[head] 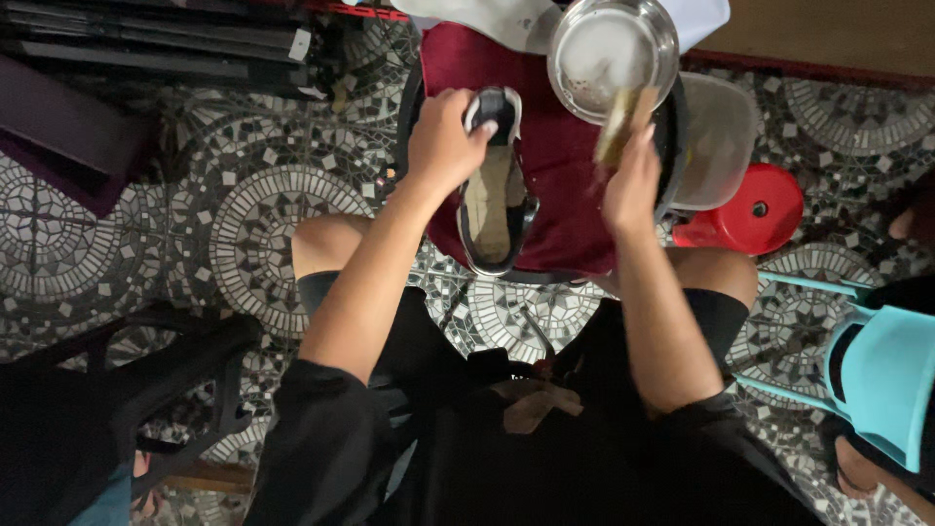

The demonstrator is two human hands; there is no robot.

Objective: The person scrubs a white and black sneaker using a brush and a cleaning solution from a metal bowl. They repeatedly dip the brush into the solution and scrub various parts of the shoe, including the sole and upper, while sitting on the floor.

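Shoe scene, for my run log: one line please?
left hand: holds shoe | right hand: holds brush near steel bowl | under: red cloth

Place: a room in a home, seen from a low seat.
Floor: patterned tiles with round grey and white mosaic motifs, spreading out left of the left hand.
Seating: a red plastic stool just right of the right hand; a turquoise plastic chair farther right and nearer the person.
Household ware: a steel bowl just beyond the right hand, a clear plastic tub beside it.
Clutter: dark folded frames stacked beyond the left hand.
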